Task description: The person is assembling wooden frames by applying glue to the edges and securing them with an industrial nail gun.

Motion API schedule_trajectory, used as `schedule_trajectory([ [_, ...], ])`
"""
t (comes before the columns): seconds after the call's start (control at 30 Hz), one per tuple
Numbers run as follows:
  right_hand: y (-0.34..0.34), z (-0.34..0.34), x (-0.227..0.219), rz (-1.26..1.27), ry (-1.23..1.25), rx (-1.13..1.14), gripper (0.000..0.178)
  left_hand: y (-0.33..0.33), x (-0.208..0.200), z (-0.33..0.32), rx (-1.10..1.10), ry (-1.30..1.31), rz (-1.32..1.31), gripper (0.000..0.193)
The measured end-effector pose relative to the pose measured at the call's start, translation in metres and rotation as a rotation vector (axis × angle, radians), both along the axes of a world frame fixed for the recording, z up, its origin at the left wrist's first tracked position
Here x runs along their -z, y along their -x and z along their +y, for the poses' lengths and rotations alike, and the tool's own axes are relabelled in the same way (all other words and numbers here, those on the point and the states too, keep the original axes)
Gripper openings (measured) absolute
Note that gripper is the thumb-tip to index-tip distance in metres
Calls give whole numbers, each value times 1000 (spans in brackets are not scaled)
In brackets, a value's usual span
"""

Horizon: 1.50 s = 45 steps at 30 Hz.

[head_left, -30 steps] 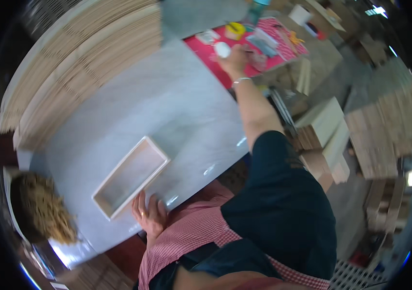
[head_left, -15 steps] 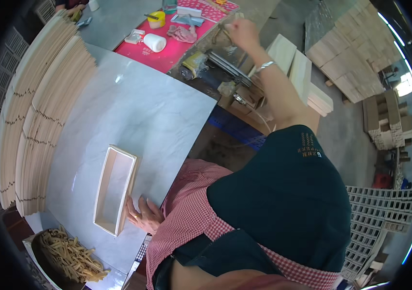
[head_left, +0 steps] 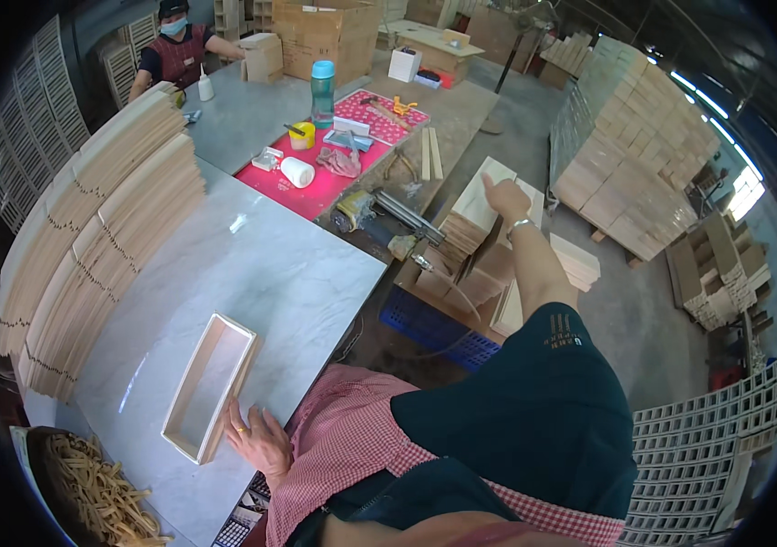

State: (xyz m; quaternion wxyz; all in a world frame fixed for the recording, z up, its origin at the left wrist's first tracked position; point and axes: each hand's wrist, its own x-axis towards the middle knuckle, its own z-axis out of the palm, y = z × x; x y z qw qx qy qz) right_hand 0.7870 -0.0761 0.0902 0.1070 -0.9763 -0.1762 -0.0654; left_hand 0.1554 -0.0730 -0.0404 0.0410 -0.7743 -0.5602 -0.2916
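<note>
Hands set well apart, a worker in a red-checked apron point(head_left: 343, 415) leans over a marbled table point(head_left: 288, 260), one arm stretched out past its right edge. The left hand point(head_left: 259, 444), fingers loosely spread and gripping nothing, rests its fingertips against the right long side of a wooden box point(head_left: 242, 369), close to the end nearer the body. The box lies just to the left of that hand, on the tabletop, its long axis slanting from the near left toward the far right. The right hand point(head_left: 505, 199) is over a stack of pale boards point(head_left: 468, 232), beyond the table and well to the far right of the box; whether its fingers have closed on a board cannot be told from this angle. Those boards also run lengthwise from near left to far right, roughly in line with the box's slant. The left hand is by far the nearer to the box, the right to the boards, with a metal tool point(head_left: 407, 217) lying between the table's edge and the stack
</note>
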Motion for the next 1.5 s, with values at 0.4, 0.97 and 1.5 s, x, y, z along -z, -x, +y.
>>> schedule_trajectory([
  [0.4, -23, 37, 14, 231, 312, -55, 75, 0, 2, 5, -20, 12, -123, 17],
  [0.97, 220, 131, -55, -172, -219, -1532, 48, -11, -93, 6, 47, 487, -1179, 22],
  [1.5, 430, 124, -13, -46, -184, -2329, 99, 100, -77, -15, -31, 365, -2160, 40],
])
